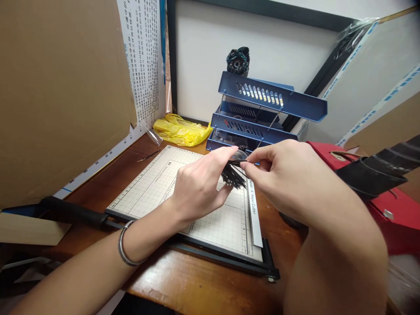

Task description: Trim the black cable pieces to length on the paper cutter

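My left hand (203,183) is closed around a bundle of thin black wires (234,176), whose ends fan out past its fingers. The fingertips of my right hand (275,170) pinch one black strand at the bundle's right side. Both hands hover over a paper cutter (216,227) with a cream gridded board. The cutter's long black handle (75,212) reaches out to the left. A clear round thing, partly hidden, shows behind the bundle.
A yellow plastic bag (182,130) lies behind the cutter. Blue stacked trays (272,94) stand at the back, a dark round bundle (238,62) on top. Red bags (390,214) and a black tube (370,175) crowd the right. Cardboard (65,96) walls the left.
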`<move>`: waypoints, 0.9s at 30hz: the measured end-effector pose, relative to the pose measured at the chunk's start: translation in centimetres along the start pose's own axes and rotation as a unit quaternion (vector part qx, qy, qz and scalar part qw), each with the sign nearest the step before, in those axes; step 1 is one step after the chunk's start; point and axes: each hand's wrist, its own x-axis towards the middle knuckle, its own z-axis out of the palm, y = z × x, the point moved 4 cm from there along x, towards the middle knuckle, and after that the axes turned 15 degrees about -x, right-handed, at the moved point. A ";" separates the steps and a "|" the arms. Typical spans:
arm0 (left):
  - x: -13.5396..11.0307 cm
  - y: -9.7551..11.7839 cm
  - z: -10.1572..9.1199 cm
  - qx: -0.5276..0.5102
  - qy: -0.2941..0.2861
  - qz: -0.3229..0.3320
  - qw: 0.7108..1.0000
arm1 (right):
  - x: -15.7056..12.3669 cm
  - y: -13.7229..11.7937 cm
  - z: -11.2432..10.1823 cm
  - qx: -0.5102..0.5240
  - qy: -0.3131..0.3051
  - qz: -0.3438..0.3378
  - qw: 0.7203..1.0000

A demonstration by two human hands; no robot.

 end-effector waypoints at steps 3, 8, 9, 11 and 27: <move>0.0 -0.1 0.0 0.002 -0.005 -0.016 1.000 | 0.1 0.2 0.0 0.003 -0.001 0.009 1.000; -0.1 -0.2 0.1 0.011 -0.010 -0.029 0.999 | 0.3 0.3 -0.1 0.020 0.001 0.014 1.000; -0.1 -0.2 0.1 0.013 -0.010 -0.030 0.999 | 0.3 0.3 -0.1 0.020 0.004 0.010 1.000; -0.1 -0.3 0.1 0.017 -0.012 -0.034 0.999 | 0.3 0.3 -0.1 0.019 0.006 0.004 1.000; 0.1 -0.9 -0.1 0.043 -0.003 -0.104 0.994 | 0.3 2.3 -0.5 0.114 -0.012 -0.028 0.993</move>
